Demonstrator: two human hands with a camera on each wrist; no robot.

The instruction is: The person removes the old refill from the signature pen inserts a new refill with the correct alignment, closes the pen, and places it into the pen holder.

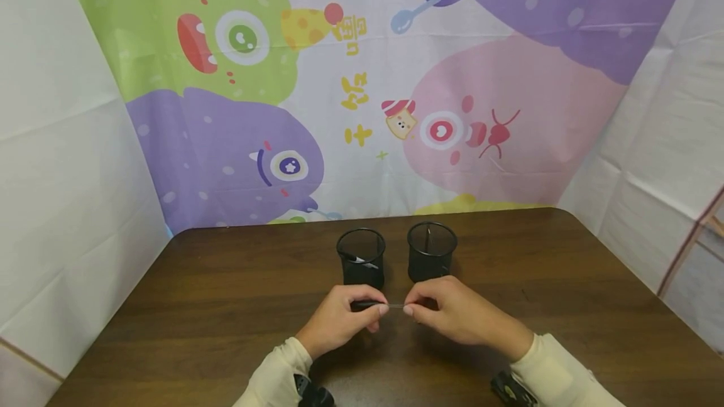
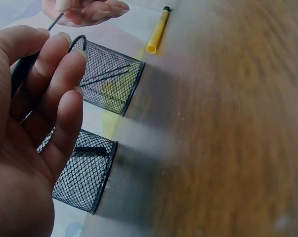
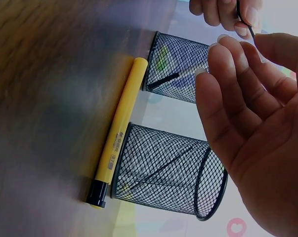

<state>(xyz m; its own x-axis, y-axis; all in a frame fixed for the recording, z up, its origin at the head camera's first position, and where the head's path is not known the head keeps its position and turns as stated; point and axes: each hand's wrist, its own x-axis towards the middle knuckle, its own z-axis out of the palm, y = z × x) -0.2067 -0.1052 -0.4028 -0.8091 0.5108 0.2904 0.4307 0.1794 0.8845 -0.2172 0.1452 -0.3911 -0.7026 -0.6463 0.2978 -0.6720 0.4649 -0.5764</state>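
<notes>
My left hand (image 1: 346,316) grips a slim black pen-like barrel (image 1: 366,304), partly hidden by the fingers. A thin dark rod (image 2: 55,22), like a pencil lead, bridges the short gap between the hands in line with the barrel. My right hand (image 1: 452,313) pinches its far end between thumb and index finger; in the right wrist view its other fingers are loosely bent. Just beyond the hands stand two black mesh cups, the left cup (image 1: 361,278) and the right cup (image 1: 431,265). A black and white pen (image 1: 362,261) leans in the left one.
Beside the base of the right cup lies a yellow tube (image 3: 121,123) with a black end, marked 0.7, on the brown wooden table (image 1: 226,306). Thin dark sticks (image 3: 163,165) show inside the right cup. A cartoon-print cloth (image 1: 373,187) hangs behind the table, with pale cloth on both sides.
</notes>
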